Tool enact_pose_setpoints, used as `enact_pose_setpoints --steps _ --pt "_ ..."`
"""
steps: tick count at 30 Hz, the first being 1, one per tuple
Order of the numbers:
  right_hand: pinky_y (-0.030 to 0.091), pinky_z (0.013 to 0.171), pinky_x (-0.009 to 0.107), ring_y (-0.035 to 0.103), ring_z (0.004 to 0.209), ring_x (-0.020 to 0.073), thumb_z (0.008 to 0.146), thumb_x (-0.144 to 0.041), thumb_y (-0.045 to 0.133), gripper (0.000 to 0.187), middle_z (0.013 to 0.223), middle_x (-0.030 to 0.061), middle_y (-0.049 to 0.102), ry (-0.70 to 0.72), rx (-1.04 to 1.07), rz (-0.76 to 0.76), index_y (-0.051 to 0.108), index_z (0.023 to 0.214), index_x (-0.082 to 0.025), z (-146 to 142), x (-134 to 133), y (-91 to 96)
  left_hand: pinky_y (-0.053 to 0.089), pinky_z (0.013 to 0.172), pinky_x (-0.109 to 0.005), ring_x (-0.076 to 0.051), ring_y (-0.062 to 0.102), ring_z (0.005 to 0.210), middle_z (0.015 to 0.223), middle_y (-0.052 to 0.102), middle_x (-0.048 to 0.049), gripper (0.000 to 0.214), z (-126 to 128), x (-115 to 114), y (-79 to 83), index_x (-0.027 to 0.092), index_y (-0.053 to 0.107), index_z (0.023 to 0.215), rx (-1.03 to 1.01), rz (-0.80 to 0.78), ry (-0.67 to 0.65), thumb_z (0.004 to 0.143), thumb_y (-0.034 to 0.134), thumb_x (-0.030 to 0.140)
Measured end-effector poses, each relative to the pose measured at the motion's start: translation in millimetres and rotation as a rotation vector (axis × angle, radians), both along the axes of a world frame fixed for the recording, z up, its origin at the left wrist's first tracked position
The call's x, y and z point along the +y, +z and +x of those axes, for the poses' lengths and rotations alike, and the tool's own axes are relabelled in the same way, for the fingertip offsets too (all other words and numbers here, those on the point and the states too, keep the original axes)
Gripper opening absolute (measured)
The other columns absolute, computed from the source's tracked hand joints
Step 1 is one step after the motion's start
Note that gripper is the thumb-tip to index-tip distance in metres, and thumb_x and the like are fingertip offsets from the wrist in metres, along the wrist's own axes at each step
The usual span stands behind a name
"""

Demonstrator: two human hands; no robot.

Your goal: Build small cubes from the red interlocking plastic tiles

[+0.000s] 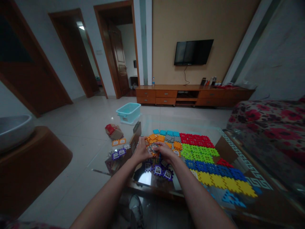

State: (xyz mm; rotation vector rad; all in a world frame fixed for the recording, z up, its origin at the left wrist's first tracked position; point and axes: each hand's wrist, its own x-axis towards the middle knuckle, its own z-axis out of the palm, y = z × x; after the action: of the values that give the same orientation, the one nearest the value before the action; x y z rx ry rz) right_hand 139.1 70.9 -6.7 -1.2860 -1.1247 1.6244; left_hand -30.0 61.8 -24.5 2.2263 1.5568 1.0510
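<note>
Broadly, a glossy glass table bears flat, tooth-edged yellow tiles. Over its left part, the left hand and right hand curl half closed, fingers pinching an orange-and-white piece between them, its outline partly hidden.

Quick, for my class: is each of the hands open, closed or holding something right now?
Left hand: closed, holding a small piece.
Right hand: closed, seemingly on the same piece.

A flat-screen television hangs above a wooden cabinet bearing a plastic bottle, with a floral-patterned sofa rightward.
</note>
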Motion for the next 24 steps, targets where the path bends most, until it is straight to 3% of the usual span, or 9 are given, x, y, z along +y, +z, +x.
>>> enact_pose_setpoints --steps 3,6,8,9,12,15,20,24 --pt "0.053 0.066 0.026 0.066 0.074 0.0157 0.077 -0.007 0.059 0.025 0.088 0.0033 0.07 0.026 0.032 -0.023 0.064 0.1 -0.017 0.9 1.9 0.4 0.046 0.098 -0.046 -0.031 0.051 0.116 0.122 0.043 -0.011 0.105 -13.3 2.8 0.2 0.02 0.034 0.127 -0.024 -0.005 0.019 0.044 0.09 0.05" --pt "0.055 0.068 0.029 0.065 0.075 0.0152 0.089 -0.015 0.059 0.016 0.093 0.0044 0.068 0.031 0.021 -0.042 0.063 0.104 -0.014 -1.5 6.0 -2.3 0.048 0.09 -0.039 -0.025 0.057 0.103 0.109 0.054 -0.0066 0.07 -34.7 4.2 4.0 0.02 0.046 0.114 -0.068 -0.035 0.126 0.064 0.078 0.058" --pt "0.056 0.072 0.034 0.065 0.083 0.0166 0.094 -0.028 0.06 0.022 0.103 0.0056 0.066 0.023 -0.004 -0.042 0.061 0.112 -0.015 -8.9 9.1 -6.3 0.048 0.079 -0.034 -0.02 0.059 0.087 0.091 0.058 -0.0024 0.038 -53.7 4.9 7.4 0.021 0.051 0.097 -0.074 -0.05 0.261 0.084 0.058 0.056" --pt "0.057 0.076 0.036 0.065 0.089 0.0181 0.095 -0.033 0.06 0.028 0.11 0.0065 0.065 0.02 -0.019 -0.036 0.06 0.116 -0.015 -15.3 10.5 -8.8 0.046 0.075 -0.032 -0.019 0.058 0.081 0.084 0.057 -0.0014 0.032 -64.0 5.0 8.9 0.021 0.052 0.09 -0.058 -0.043 0.352 0.088 0.053 0.053" --pt "0.055 0.084 0.043 0.063 0.101 0.0221 0.095 -0.036 0.061 0.034 0.122 0.0087 0.061 0.018 -0.064 0.013 0.058 0.124 -0.017 -44.1 13.9 -17.3 0.042 0.07 -0.03 -0.02 0.058 0.075 0.076 0.057 -0.0016 0.023 -93.7 3.1 11.8 0.022 0.052 0.081 0.024 -0.031 0.633 0.09 0.051 0.043" --pt "0.055 0.087 0.044 0.063 0.104 0.0231 0.095 -0.036 0.061 0.035 0.125 0.009 0.06 0.026 -0.115 0.089 0.057 0.125 -0.018 -80.2 18.9 -25.7 0.041 0.07 -0.029 -0.022 0.06 0.082 0.083 0.06 -0.0048 0.017 -113.9 -1.0 11.3 0.022 0.055 0.085 0.12 -0.078 0.791 0.091 0.048 0.037" --pt "0.054 0.087 0.044 0.062 0.104 0.0232 0.095 -0.036 0.06 0.035 0.126 0.0089 0.06 0.043 -0.24 0.205 0.058 0.125 -0.018 -131.7 38.7 -38.4 0.044 0.071 -0.032 -0.025 0.061 0.09 0.106 0.057 -0.011 0.021 -121.7 -0.3 3.7 0.02 0.057 0.099 0.293 -0.109 0.839 0.093 0.043 0.034" --pt "0.054 0.088 0.044 0.062 0.105 0.0232 0.095 -0.035 0.061 0.035 0.126 0.0091 0.06 0.049 -0.373 0.299 0.057 0.125 -0.018 -154.2 57.0 -42.6 0.047 0.079 -0.036 -0.027 0.059 0.098 0.111 0.055 -0.0137 0.027 -120.9 6.1 -3.7 0.017 0.057 0.109 0.4 -0.095 0.812 0.093 0.042 0.032"
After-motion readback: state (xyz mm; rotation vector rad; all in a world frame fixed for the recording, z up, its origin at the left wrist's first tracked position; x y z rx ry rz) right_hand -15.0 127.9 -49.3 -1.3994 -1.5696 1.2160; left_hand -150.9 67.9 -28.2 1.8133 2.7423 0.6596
